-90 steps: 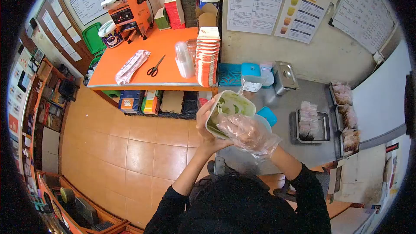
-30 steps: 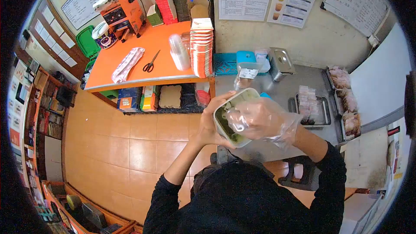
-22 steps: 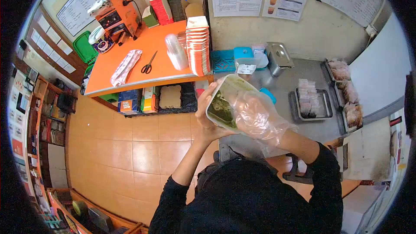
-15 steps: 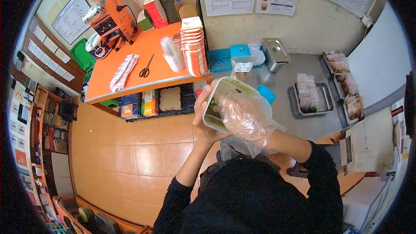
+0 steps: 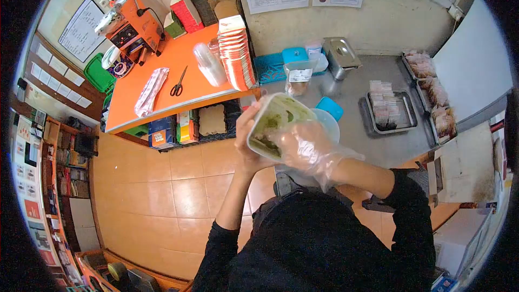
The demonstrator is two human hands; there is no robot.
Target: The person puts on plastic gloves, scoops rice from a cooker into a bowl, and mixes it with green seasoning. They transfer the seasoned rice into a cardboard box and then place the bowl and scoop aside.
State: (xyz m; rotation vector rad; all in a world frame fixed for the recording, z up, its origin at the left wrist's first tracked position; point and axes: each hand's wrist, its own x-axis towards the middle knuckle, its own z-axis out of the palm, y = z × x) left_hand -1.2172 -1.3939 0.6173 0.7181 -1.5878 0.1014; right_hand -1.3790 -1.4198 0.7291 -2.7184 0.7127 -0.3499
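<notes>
My left hand (image 5: 246, 138) grips a white plastic tub (image 5: 294, 101) by its side and holds it tilted, its mouth toward me. Green residue (image 5: 268, 121) coats the tub's inside, with a darker green clump low down. My right hand (image 5: 308, 143) wears a clear plastic glove and reaches into the tub's mouth. Its fingers are blurred beside the green clump, so what they hold, if anything, does not show. Partly hidden behind the tub and the glove is a round whitish bowl (image 5: 328, 125) on the steel counter.
On the steel counter (image 5: 354, 140) are a blue lid (image 5: 330, 108), a labelled bag (image 5: 298, 78), a steel container (image 5: 341, 59) and a tray of small packets (image 5: 385, 108). Left, an orange table (image 5: 184, 94) bears scissors (image 5: 179, 82), stacked cups (image 5: 210, 65) and a sealing machine (image 5: 132, 30).
The tub has turned so more of its green inside shows. My right hand has shifted slightly lower and right at the mouth, uncovering the bowl behind. The whole view has shifted a little.
</notes>
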